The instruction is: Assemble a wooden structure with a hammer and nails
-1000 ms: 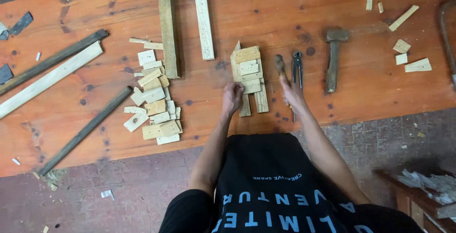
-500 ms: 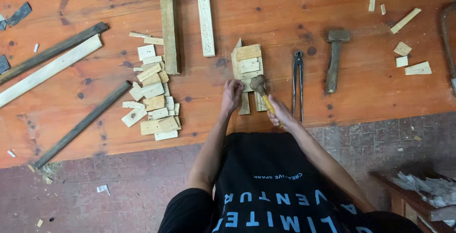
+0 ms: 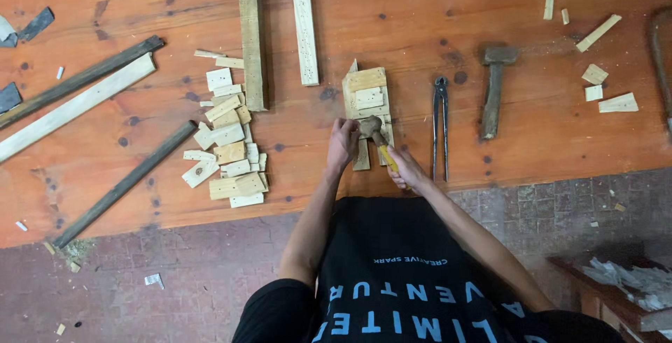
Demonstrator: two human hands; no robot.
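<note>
A small assembly of pale wood pieces (image 3: 366, 96) lies on the orange wooden table (image 3: 420, 28) in front of me. My left hand (image 3: 343, 144) presses on its near end, fingers curled by the wood. My right hand (image 3: 407, 171) grips the yellow handle of a small hammer (image 3: 374, 131), whose head rests on the assembly right beside my left fingers.
Black pincers (image 3: 441, 120) and a heavy mallet (image 3: 493, 89) lie to the right. A heap of short wood offcuts (image 3: 225, 145) sits to the left, with long slats (image 3: 302, 22) and dark bars (image 3: 126, 182) beyond. More offcuts (image 3: 595, 73) are at far right.
My right hand took up the hammer from beside the pincers and brought its head onto the wood assembly. My left hand stayed on the wood.
</note>
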